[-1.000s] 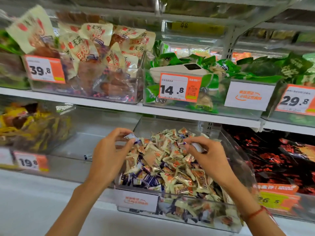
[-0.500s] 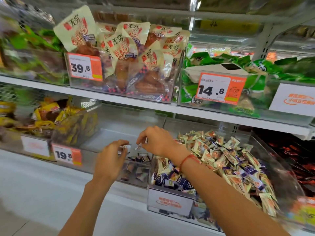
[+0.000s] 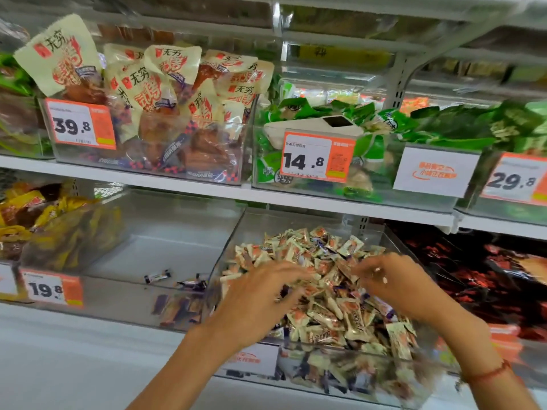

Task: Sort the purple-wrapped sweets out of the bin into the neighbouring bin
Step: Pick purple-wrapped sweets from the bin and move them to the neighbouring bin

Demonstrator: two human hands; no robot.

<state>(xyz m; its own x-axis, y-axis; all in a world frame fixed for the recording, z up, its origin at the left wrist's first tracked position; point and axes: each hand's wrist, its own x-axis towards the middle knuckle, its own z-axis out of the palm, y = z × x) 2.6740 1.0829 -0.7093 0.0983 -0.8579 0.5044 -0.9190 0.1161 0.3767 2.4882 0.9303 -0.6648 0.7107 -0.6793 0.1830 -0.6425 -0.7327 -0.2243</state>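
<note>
On the lower shelf (image 3: pixel 88 344), both hands reach into the sweets bin (image 3: pixel 384 368): left hand (image 3: pixel 260 303) and right hand (image 3: pixel 396 288) blurred, grip unclear. Purple sweets (image 3: pixel 177 306) lie in the neighbouring bin (image 3: pixel 124 306). Price tags (image 3: pixel 318 156) front the upper shelf (image 3: pixel 189 186).

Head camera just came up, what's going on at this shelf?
A person is sorting sweets on the lower shelf. Both the left hand and the right hand are down on the heaped mixed sweets in the clear bin. A few purple-wrapped sweets already lie in the neighbouring bin to its left. The hands are blurred; grip unclear.
</note>
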